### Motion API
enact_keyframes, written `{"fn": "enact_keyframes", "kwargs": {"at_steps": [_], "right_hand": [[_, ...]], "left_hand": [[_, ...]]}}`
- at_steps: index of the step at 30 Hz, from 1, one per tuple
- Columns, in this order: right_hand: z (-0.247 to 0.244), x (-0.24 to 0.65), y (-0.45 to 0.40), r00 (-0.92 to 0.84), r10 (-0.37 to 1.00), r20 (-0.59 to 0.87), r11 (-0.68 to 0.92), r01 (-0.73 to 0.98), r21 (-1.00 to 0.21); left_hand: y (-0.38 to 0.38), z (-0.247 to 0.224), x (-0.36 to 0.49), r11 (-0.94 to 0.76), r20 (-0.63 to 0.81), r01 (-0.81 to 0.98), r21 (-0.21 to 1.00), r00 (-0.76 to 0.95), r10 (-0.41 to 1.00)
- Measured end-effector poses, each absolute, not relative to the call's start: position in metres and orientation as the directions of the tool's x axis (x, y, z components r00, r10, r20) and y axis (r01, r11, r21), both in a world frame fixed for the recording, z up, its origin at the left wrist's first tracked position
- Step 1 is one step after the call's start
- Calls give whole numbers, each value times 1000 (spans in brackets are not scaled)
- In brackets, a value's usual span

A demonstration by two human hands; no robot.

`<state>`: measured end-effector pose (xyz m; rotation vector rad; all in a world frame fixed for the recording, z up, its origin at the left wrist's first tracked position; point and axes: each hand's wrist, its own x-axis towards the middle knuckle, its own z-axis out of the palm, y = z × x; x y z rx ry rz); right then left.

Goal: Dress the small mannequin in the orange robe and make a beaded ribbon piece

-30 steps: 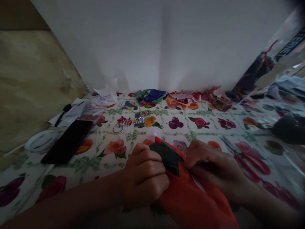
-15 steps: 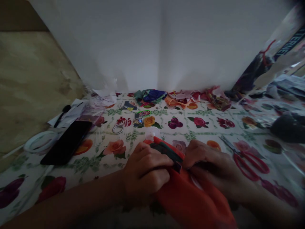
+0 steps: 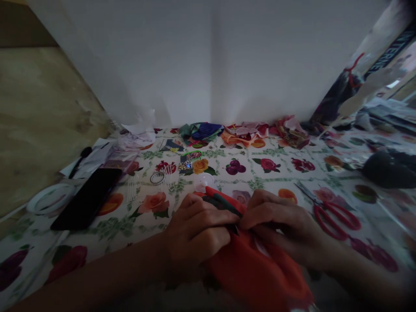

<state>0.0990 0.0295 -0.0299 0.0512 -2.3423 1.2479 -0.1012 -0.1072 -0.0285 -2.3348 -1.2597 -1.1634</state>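
The orange cloth (image 3: 256, 268) slants between the hands, far left to near right — both touch it, neither clearly nearer. The left hand (image 3: 198, 236) curls its fingers around cloth and dark strip (image 3: 221, 203); the right hand (image 3: 282, 219) seemingly pinches cloth — dimness blurs its fingertips.

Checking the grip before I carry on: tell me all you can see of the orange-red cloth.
The orange-red cloth looks soft, gathered where the left hand and right hand grip it, nearly meeting, and spreading in loose folds toward the bottom of the view. A narrow end juts past the left hand, with a dark green strip along it, and a pale patch shows by the right hand. Dim light hides its weave.
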Motion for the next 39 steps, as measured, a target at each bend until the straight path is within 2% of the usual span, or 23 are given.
{"fn": "enact_keyframes", "kwargs": {"at_steps": [5,12,15,18,23,28,31,36,39], "right_hand": [[-28,98,28,-887,185,423,587,-246,-771],[-29,98,27,-890,158,427,609,-252,-752],[-33,97,27,-878,151,453,643,-261,-720],[-44,95,27,-851,140,507,666,-298,-684],[-72,92,31,-828,77,556,739,-327,-589],[-87,92,35,-891,-1,454,812,-266,-519],[-88,92,37,-905,-5,425,810,-253,-530],[-86,92,37,-916,1,400,783,-248,-571],[-85,93,37,-922,6,387,781,-238,-578]], "left_hand": [[-106,-24,-102,-593,743,798,108,331,581],[-105,-28,-103,-622,734,767,156,332,593],[-104,-31,-106,-631,742,767,115,355,568],[-102,-36,-111,-665,729,747,-2,456,510],[-95,-53,-118,-673,653,726,-142,580,487],[-91,-66,-118,-718,518,674,-173,683,516],[-89,-61,-116,-727,428,659,-192,723,542],[-91,-38,-111,-728,250,659,-190,749,613],[-101,-24,-110,-741,198,668,-71,737,646]]}}
